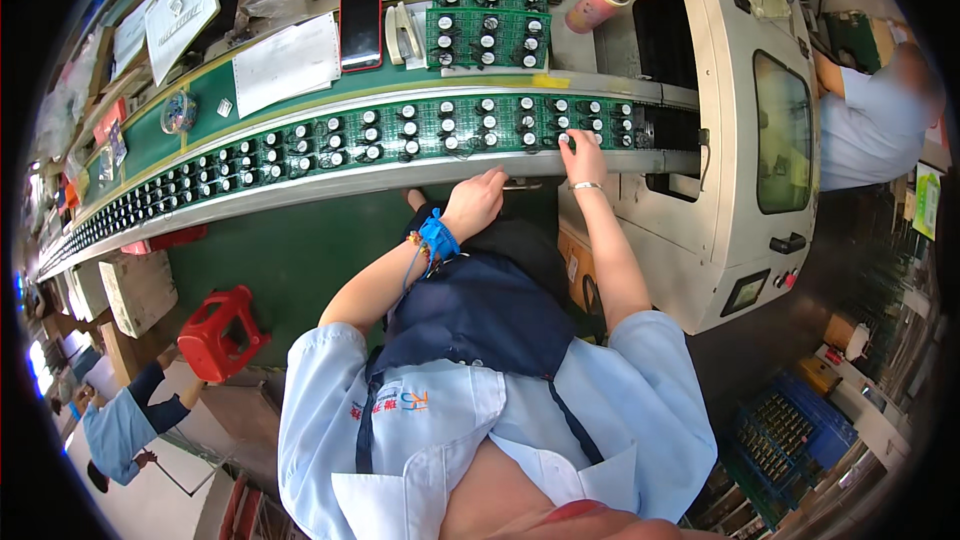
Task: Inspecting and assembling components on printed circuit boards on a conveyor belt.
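Note:
A row of green circuit boards (408,127), carrying black parts with round white tops, runs along a metal conveyor rail (400,176). Over the boards near the machine, my right hand (583,160) has thumb and fingertips closed at a white-topped round component (565,138). The fingers partly cover that component, which is at a board's near edge. My left hand (475,202) is closed, fingers curled, at the near side of the rail, below the boards. Nothing shows in it. A blue band circles the left wrist.
At right, the conveyor enters a beige machine (735,240). Behind the line are stacked circuit boards (487,30), a phone (361,28), white papers (287,62) and a pink bottle (602,2). A red stool (222,332) stands left. One person (870,120) is beyond the machine, another (125,430) lower left.

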`<state>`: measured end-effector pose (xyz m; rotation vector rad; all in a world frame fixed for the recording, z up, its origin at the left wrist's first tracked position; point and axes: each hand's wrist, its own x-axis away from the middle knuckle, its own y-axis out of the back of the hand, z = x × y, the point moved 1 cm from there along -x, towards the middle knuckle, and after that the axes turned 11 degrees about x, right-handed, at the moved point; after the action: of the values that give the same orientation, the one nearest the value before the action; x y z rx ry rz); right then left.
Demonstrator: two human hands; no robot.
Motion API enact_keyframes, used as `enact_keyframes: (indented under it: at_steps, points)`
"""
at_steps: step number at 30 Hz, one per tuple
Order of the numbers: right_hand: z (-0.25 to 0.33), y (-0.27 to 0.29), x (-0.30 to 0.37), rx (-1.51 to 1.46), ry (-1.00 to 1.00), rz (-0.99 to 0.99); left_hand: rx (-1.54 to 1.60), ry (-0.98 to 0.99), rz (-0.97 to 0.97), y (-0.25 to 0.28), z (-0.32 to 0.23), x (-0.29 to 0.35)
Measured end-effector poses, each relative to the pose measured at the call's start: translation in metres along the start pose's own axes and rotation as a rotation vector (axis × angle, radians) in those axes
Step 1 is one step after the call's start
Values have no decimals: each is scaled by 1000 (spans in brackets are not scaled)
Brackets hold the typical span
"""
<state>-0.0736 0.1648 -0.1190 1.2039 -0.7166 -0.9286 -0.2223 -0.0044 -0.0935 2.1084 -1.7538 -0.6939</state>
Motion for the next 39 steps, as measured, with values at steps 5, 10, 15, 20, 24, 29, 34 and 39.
enact_keyframes:
  at_steps: [5, 10, 15, 20, 24, 29, 34, 39]
  points:
    - [1, -2, -5, 0, -36, 78, 2, 58, 25, -12, -4, -5]
    - [-8, -1, -6, 28, -50, 46, -19, 149, 10, -11, -5, 5]
    - [-21, -2, -10, 90, -53, 54, -18, 198, -41, -8, -1, 17]
    - [-15, 2, -9, 126, -72, 75, -25, 243, -72, -8, 2, 26]
    - [-20, 1, -8, 126, -46, 73, -15, 242, -86, -7, 1, 30]
    - [4, 28, -11, 53, 114, -51, -32, 263, -102, -3, -1, 37]
    - [32, 1, -21, 300, 351, 258, -53, 277, -102, 0, 0, 42]
    - [29, -14, -22, 381, 260, 380, -47, 288, -174, 4, 2, 49]
